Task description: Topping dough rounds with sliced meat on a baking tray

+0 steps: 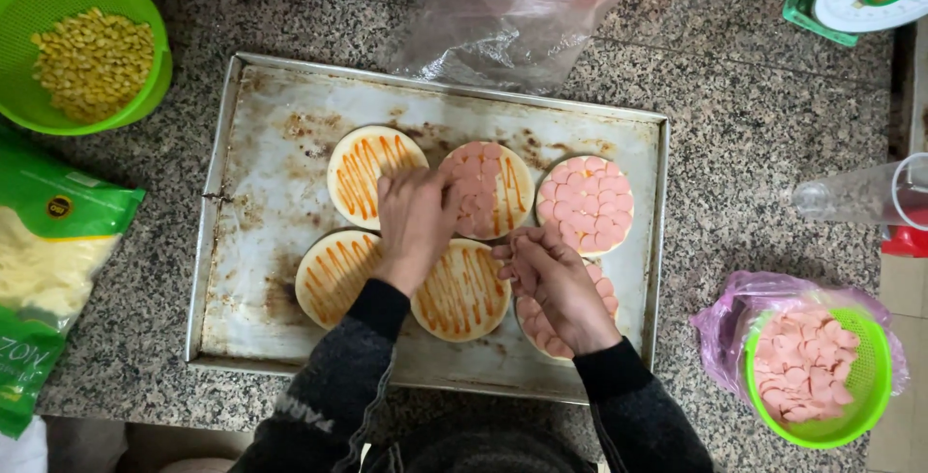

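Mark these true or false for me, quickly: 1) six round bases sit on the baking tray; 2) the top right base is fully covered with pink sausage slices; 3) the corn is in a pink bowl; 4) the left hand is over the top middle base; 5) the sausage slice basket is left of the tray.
1) True: six round bases lie on the baking tray.
2) True: the top right base is covered in slices.
3) False: the corn is in a green basket.
4) True: the left hand is at the top middle base.
5) False: the sausage slice basket is right of the tray.
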